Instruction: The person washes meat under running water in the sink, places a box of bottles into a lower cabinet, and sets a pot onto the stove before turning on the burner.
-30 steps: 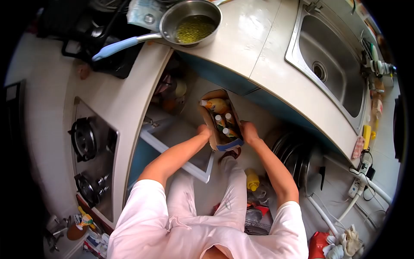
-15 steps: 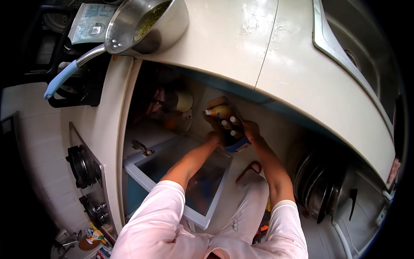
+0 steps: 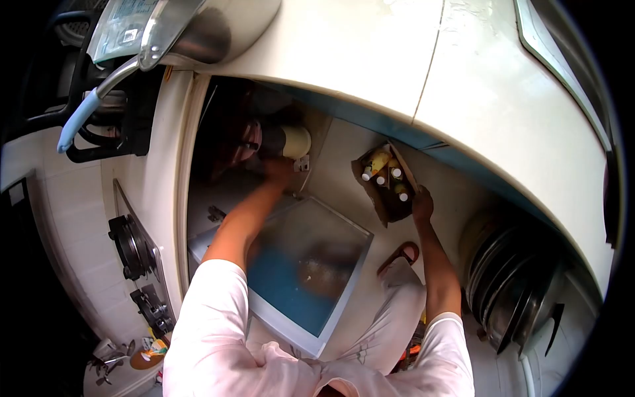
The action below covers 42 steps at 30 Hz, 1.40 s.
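Right hand (image 3: 422,204) grips brown cardboard box (image 3: 390,212) at right; left hand (image 3: 278,171) blurred, finger state unclear, near a pale-yellow cylindrical container (image 3: 297,141), far left | Box: far, right of centre, holding white-capped bottles (image 3: 379,161) | Step, seemingly: steadying box, reaching left | Next move likely needs room over the white-framed translucent door (image 3: 297,284)

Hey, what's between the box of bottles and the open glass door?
In the head view, only a bare strip of floor shows between the box, gripped at its edge by the right hand, and the glass door.
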Motion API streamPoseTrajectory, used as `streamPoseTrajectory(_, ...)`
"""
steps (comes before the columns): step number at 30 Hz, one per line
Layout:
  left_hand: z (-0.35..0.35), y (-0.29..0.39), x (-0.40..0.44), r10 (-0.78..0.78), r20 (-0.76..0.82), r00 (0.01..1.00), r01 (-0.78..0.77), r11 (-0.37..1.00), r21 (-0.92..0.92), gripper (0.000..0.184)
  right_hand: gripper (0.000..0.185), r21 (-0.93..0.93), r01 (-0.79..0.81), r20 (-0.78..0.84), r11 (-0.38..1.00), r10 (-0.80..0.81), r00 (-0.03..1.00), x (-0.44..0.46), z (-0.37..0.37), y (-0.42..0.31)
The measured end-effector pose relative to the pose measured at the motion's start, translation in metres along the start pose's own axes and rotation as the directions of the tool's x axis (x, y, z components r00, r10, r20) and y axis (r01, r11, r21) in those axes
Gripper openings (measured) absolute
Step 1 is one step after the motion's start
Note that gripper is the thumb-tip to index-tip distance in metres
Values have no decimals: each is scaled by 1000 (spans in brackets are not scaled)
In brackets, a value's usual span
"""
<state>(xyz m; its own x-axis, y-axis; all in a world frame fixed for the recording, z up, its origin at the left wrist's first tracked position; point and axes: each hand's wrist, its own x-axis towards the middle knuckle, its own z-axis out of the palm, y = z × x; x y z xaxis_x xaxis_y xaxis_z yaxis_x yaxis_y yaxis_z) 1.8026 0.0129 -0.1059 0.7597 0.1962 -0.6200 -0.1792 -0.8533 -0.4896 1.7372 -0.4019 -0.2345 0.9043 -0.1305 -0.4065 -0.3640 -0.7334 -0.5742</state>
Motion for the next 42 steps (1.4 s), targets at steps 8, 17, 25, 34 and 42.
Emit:
streamPoseTrajectory(8,9,-16,3,8,46,999,-10,999,37,30,45,25,98,-134,995,-94,987,-39,-1,-19)
streamPoseTrajectory(17,32,-31,-1,24,273,962,-35,999,37,34,43,153,147,-79,977,-136,988,-56,-15,-26)
streamPoseTrajectory(25,34,-51,-4,-71,431,900,81,997,-5,45,47,-33,154,-265,987,-157,951,-57,-13,-15)
streamPoseTrajectory(34,28,88,-25,333,234,913,-278,930,-240,64,51,-30,81,57,996,-79,995,7,19,33)
streamPoseTrajectory(42,47,235,-9,211,343,915,295,228,-928,75,32,-253,-42,115,966,73,991,18,37,35)
